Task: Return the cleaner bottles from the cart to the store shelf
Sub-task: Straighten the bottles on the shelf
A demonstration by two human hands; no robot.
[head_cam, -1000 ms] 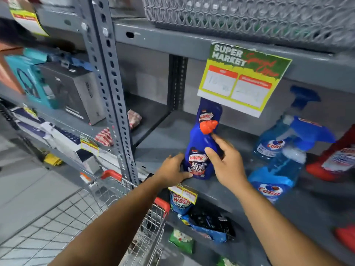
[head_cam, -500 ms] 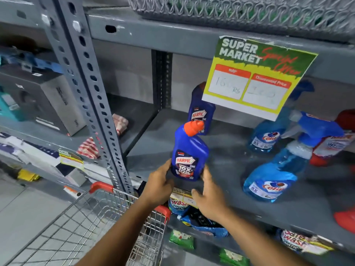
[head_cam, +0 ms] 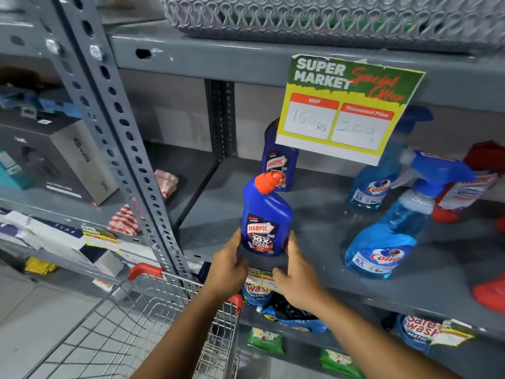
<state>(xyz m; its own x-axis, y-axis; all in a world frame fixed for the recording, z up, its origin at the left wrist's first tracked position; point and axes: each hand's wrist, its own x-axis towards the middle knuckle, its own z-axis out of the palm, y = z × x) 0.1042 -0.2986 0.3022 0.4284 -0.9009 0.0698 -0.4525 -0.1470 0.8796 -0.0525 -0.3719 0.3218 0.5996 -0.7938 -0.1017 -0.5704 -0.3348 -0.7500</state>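
Note:
A blue Harpic cleaner bottle [head_cam: 266,220] with an orange cap stands upright near the front edge of the grey store shelf [head_cam: 322,214]. My left hand [head_cam: 228,265] cups its lower left side and my right hand [head_cam: 296,274] its lower right, thumb against the bottle. A second Harpic bottle [head_cam: 278,160] stands further back, its top hidden by a price sign [head_cam: 347,105]. The wire cart [head_cam: 142,318] with red handle corners is below left; no bottles show in the part I see.
Blue Colin spray bottles [head_cam: 382,244] and red bottles [head_cam: 470,187] stand to the right on the same shelf. A perforated grey upright [head_cam: 120,138] rises to the left. Detergent pouches [head_cam: 420,332] lie on the shelf below, and boxes [head_cam: 54,160] fill the left bay.
The view came closer and lower. My hands slid from the bottle's middle down to its base, and the bottle now stands nearer the front edge, apart from the rear bottle.

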